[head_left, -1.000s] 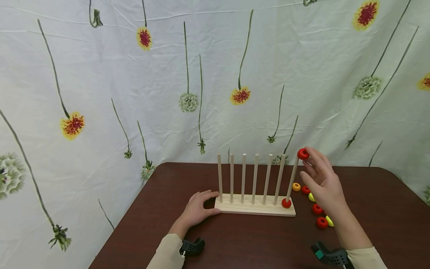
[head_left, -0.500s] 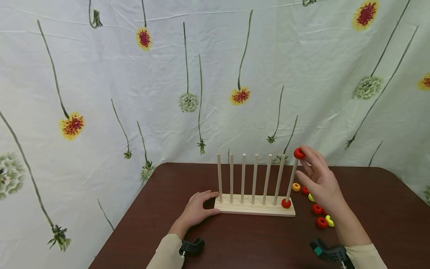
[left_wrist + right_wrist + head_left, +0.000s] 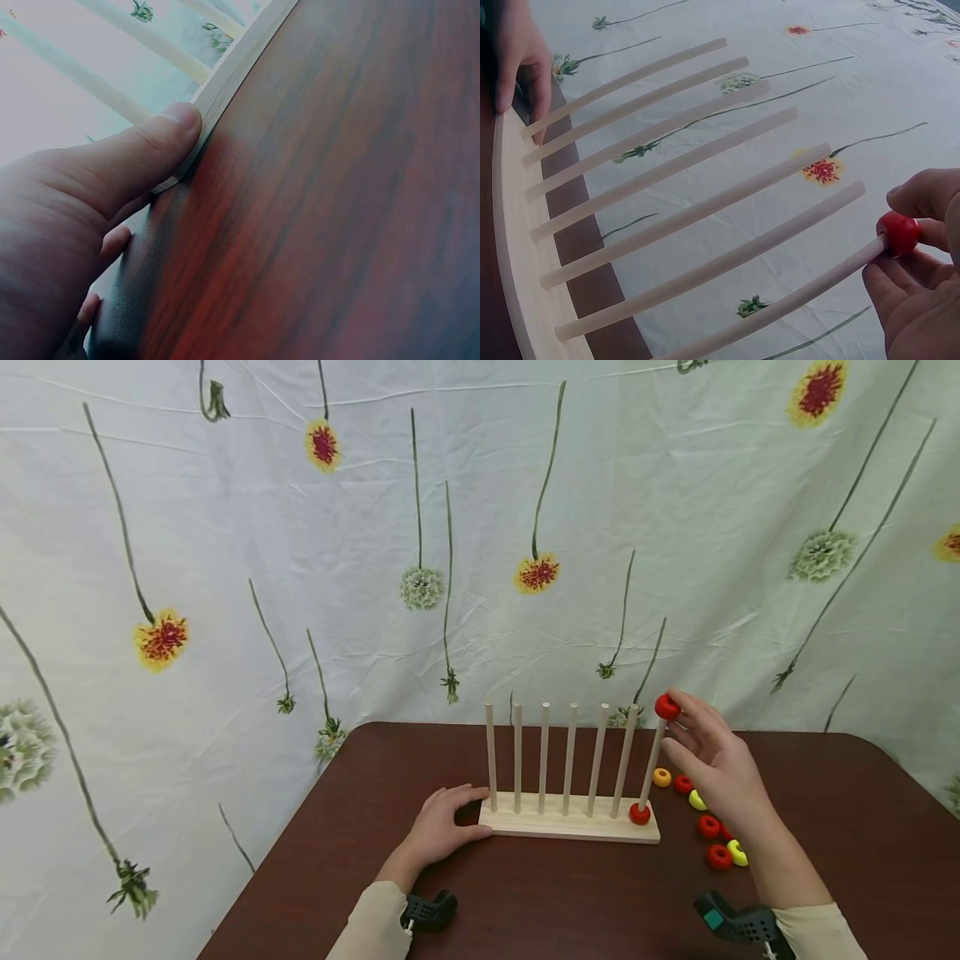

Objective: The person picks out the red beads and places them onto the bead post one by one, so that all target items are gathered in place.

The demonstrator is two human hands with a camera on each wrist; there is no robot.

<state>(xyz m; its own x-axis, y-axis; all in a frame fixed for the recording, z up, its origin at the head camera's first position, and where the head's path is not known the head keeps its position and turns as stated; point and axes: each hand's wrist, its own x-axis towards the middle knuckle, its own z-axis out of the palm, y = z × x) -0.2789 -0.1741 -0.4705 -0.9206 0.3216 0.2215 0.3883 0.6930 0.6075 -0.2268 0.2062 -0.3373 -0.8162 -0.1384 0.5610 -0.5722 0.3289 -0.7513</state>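
A pale wooden peg rack stands on the table, with several upright pegs in a row. At its left end my left hand grips the base, thumb along the front edge and fingers behind. My right hand pinches a red ring bead at the top of the rightmost peg. In the right wrist view the held red bead sits right at the peg's tip, between thumb and fingers. Another red bead is at the foot of that same peg.
Loose beads lie right of the rack: an orange one, two yellow ones such as this yellow bead, and several red ones, such as this red bead. Behind the dark brown table hangs a flower-patterned cloth.
My right hand has shifted slightly left, bringing the pinched red bead from beside the rightmost peg's tip to over it. My left hand has stayed on the rack.
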